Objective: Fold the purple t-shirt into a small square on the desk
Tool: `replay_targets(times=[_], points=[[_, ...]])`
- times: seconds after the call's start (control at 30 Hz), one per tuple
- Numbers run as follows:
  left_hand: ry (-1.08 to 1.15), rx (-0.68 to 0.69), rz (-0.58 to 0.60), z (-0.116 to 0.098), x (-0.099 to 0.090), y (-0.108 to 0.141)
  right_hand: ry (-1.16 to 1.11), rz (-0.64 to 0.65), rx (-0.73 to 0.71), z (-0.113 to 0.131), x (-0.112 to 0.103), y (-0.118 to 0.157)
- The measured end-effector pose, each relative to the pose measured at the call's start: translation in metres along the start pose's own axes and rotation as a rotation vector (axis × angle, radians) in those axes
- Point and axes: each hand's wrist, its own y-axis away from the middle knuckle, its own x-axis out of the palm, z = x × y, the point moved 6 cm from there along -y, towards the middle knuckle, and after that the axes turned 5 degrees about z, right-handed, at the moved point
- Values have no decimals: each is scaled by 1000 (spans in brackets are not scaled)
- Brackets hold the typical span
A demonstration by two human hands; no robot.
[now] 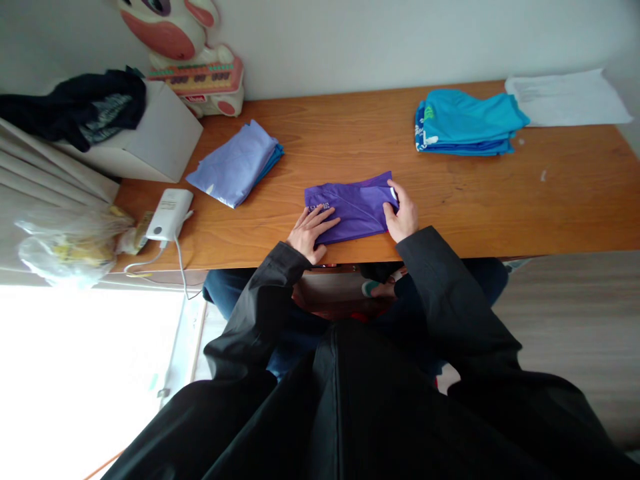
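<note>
Black sleeves [350, 373] fill the near foreground, reaching from the person's body up to the front edge of a wooden worktop [500, 193]. At that edge a folded purple shirt [353, 203] is laid flat, its long axis running left to right across the worktop, slightly higher at its right end. Both hands are placed on it, one at each end. The left hand [311, 230] is spread flat, fingers fanned and pressed down on the left end beside some white lettering. The right hand [401, 215] is set on the right end, fingers curled over the edge of the cloth where a small white tag is seen; whether the cloth is pinched or only pressed cannot be told.

Farther out, a folded pale blue garment [235, 163] is seen to the left and a stack of folded turquoise shirts [465, 123] to the right, both well apart from the purple shirt. A sheet of white paper [565, 99] lies beyond the stack. At far left, a white charger [169, 215] with its cable, a white box [150, 140] draped with dark cloth, and a pink-and-white toy [193, 57] are seen.
</note>
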Motion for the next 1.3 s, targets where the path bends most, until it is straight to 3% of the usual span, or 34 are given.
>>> replay_targets(times=[0.17, 0.37, 0.53, 0.9, 1.1, 1.2, 1.3], points=[[74, -71, -101, 5, -8, -7, 166, -14, -9, 6, -4, 0], [54, -248, -232, 31, 1, -15, 276, 102, -82, 26, 5, 8], [18, -264, -223, 35, 11, -13, 292, 247, -125, 26, 23, 9], [37, -293, -257, 32, 11, -12, 220, 246, -102, 24, 23, 7], [30, -365, -188, 35, 0, -11, 346, 247, -123, 22, 26, 7], [-28, -418, -109, 29, -8, -10, 403, 247, -125, 22, 26, 7], [-57, -464, -102, 23, -15, -8, 438, 252, -126, 22, 26, 8]])
